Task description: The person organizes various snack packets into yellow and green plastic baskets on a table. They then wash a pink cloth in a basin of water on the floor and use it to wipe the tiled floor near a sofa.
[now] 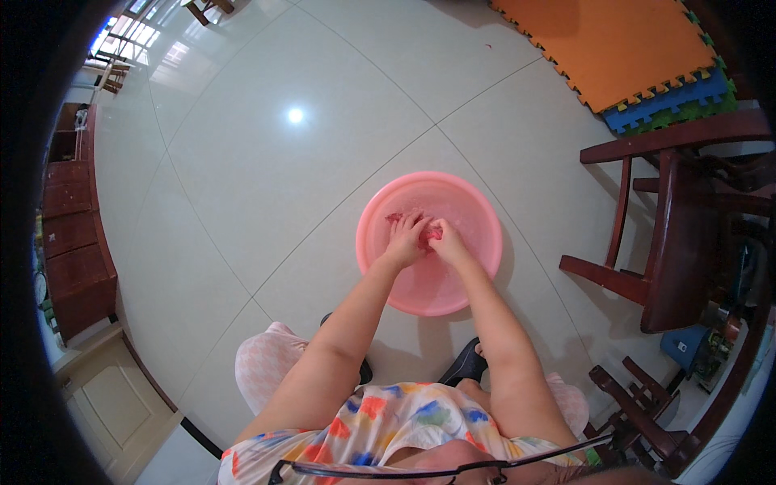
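Note:
A round pink plastic basin [429, 297] stands on the tiled floor in front of me, with what looks like water in it. Both hands reach inside it, close together. My left hand [407, 241] lies over a wet red cloth [394, 217], fingers spread across it; a part of the cloth shows beyond the fingertips. Beside it, my right hand [447, 241] pinches a bunched part of the same red cloth between thumb and fingers. The cloth's shape under the hands is partly hidden.
Orange, blue and green foam mats [630, 48] lie at the upper right. A dark red wooden chair [679, 242] is on its side at the right. My black slippers [465, 364] are just below the basin. A dark red wooden cabinet [79, 242] stands at the far left.

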A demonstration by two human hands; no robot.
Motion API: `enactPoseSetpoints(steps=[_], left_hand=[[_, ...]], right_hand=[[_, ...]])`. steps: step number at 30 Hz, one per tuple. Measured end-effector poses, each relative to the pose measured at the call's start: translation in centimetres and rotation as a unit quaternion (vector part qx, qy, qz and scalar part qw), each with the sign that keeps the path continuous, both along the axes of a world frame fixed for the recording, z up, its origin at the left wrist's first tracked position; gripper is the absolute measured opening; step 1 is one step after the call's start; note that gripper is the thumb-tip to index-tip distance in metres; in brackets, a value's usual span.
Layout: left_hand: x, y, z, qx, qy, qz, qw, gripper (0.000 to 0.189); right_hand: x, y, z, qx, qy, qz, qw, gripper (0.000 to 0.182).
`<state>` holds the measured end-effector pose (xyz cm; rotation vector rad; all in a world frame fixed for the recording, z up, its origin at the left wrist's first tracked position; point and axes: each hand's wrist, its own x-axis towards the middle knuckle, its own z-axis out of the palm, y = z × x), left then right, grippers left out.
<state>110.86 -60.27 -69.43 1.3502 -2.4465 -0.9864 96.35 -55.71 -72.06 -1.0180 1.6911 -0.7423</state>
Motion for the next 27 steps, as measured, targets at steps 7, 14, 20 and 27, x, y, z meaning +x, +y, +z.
enactPoseSetpoints(steps=[7,14,20,27], left_hand=[[1.7,-2.0,-0.8,0.525,0.229,0.159,0.804,0.043],[-1.8,-2.0,4.4,0.544,0.284,0.147,0.776,0.022],[-1.5,-2.3,4.0,0.385,0.294,0.221,0.847,0.016],[-1.3,-2.6,3.9,0.483,0.305,0.116,0.812,0.027]], right_hand=[[-3.2,-1.6,2.7,0.1,-0.289,-0.163,0.938,0.017],[-0.8,0.4,0.0,0.133,-0.413,-0.238,0.869,0.039],[0.5,0.8,3.9,0.168,-0.667,-0.177,0.704,0.048],[-0.2,1.1,3.2,0.219,-0.513,0.008,0.83,0.027]])
